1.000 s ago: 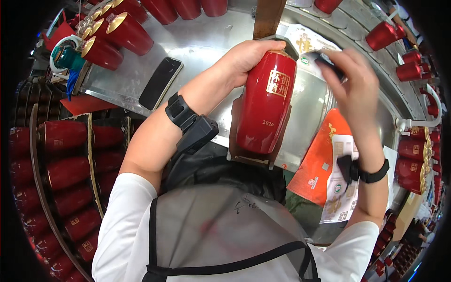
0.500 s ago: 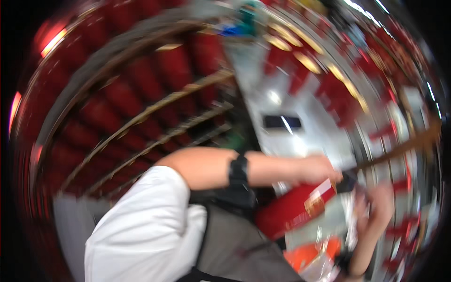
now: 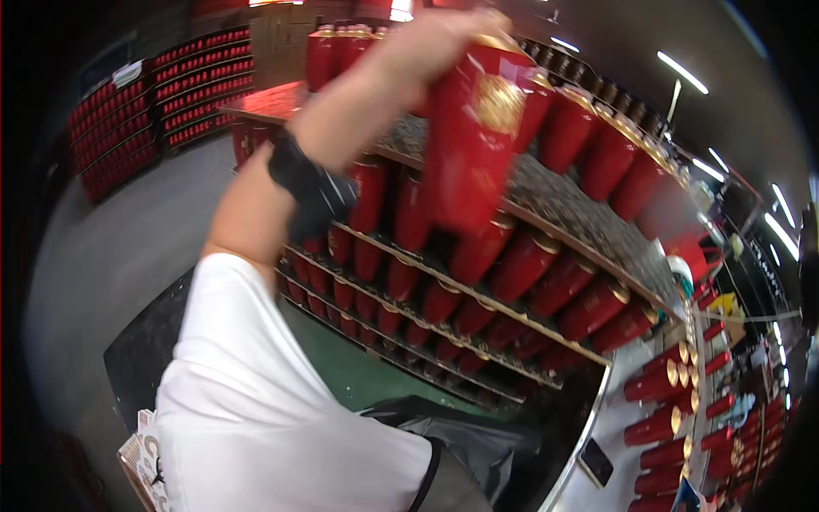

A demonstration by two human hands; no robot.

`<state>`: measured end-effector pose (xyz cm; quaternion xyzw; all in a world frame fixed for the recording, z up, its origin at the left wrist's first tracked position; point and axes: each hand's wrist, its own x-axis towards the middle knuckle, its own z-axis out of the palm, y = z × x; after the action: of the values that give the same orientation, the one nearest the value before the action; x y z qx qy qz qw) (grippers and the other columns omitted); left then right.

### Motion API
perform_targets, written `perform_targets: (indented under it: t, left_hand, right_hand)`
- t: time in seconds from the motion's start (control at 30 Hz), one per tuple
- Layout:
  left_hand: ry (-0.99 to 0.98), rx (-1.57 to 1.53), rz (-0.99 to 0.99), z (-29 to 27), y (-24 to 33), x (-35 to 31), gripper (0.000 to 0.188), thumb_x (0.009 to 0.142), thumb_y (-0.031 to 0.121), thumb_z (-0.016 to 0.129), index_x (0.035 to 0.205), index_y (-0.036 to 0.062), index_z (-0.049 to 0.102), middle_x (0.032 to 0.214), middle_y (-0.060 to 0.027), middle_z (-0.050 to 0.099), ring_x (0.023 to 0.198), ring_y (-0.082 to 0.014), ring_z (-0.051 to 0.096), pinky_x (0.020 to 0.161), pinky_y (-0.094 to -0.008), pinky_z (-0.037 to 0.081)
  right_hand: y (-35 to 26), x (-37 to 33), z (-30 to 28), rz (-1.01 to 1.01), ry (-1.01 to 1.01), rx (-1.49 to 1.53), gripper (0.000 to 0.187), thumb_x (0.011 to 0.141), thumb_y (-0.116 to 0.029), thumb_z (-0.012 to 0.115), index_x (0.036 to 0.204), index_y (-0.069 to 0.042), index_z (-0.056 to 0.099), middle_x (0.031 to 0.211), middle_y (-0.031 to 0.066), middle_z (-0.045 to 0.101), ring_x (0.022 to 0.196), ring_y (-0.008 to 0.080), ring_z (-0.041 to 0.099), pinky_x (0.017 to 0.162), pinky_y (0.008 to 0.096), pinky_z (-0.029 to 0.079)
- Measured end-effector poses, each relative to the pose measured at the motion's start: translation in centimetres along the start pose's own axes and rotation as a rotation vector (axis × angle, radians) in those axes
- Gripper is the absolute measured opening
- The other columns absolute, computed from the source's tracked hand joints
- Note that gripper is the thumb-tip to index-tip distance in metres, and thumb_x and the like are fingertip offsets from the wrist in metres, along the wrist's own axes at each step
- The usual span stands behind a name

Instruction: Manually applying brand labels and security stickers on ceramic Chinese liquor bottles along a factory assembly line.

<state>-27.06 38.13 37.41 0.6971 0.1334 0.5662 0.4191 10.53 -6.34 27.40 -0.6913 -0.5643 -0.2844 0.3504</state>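
My left hand point(image 3: 461, 38), blurred at its edges, is closed around the gold neck of a tall red bottle point(image 3: 471, 162) with a gold emblem. The bottle hangs upright in front of the upper boards of a shelf rack point(image 3: 567, 205). I cannot tell whether its base touches anything. A black band point(image 3: 311, 188) circles my left wrist. Similar red bottles point(image 3: 610, 162) with gold tops stand in a row on the rack's top board, to the right of the held one. My right hand is out of view.
Lower boards hold more red bottles point(image 3: 512, 264). At lower right, a phone point(image 3: 595, 463) lies on a white table point(image 3: 554, 495) beside several standing bottles point(image 3: 657, 427). Further racks of red bottles point(image 3: 205, 90) stand at the far left, beyond the grey floor point(image 3: 128, 230).
The view has swung from the white table to the rack. My left arm has gone from the table up and forward to the rack with the red bottle. My right hand has left view.
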Motion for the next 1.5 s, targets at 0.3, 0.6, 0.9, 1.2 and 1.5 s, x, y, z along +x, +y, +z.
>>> perform_targets:
  t: [0.3,0.6,0.9,1.2,1.5]
  left_hand:
    - [0.793,0.672,0.146,-37.9,-1.2,9.3,0.015,0.089,0.017,0.066,0.092,0.0026,0.070,0.080,-0.0117,0.070,0.068,-0.0218,0.066,0.059,-0.0326,0.054]
    - [1.104,1.452,-0.091,-53.4,-11.4,11.2,0.053,0.083,0.063,0.057,0.115,0.0234,0.071,0.116,-0.0120,0.069,0.113,-0.0299,0.062,0.100,-0.0449,0.042]
    - [1.037,1.376,-0.095,-62.9,-16.1,15.6,0.056,0.083,0.066,0.054,0.121,0.0274,0.068,0.123,-0.0118,0.066,0.120,-0.0310,0.058,0.103,-0.0467,0.041]
    - [0.566,1.008,-0.085,-61.6,-17.6,18.3,0.057,0.094,0.051,0.050,0.129,0.0076,0.060,0.121,-0.0140,0.066,0.111,-0.0273,0.063,0.094,-0.0461,0.049]
    - [-0.387,0.231,0.256,-4.9,-33.1,33.5,0.040,0.095,0.034,0.053,0.126,0.0084,0.060,0.120,-0.0129,0.064,0.107,-0.0258,0.062,0.088,-0.0458,0.051]
  right_hand:
    - [-0.7,6.4,8.7,0.099,-0.207,0.041,0.017,0.085,0.003,0.069,0.103,0.002,0.070,0.089,0.0080,0.067,0.078,0.0180,0.061,0.072,0.0301,0.050]
    - [-1.6,10.7,16.5,0.181,-0.462,-0.024,0.020,0.086,0.000,0.070,0.105,0.006,0.067,0.091,0.0098,0.066,0.082,0.0187,0.059,0.076,0.0299,0.049]
    - [-2.1,12.0,21.1,0.207,-0.592,-0.109,0.021,0.086,-0.004,0.071,0.104,0.005,0.067,0.092,0.0133,0.067,0.081,0.0213,0.062,0.076,0.0325,0.051]
    - [-2.6,9.1,19.6,0.054,-0.519,-0.188,0.026,0.081,-0.010,0.075,0.105,-0.002,0.070,0.093,0.0109,0.068,0.085,0.0262,0.063,0.090,0.0456,0.045]
    - [-2.6,10.4,18.7,0.142,-0.826,0.152,0.025,0.078,-0.024,0.078,0.089,-0.003,0.069,0.080,0.0118,0.062,0.077,0.0301,0.061,0.067,0.0381,0.047]
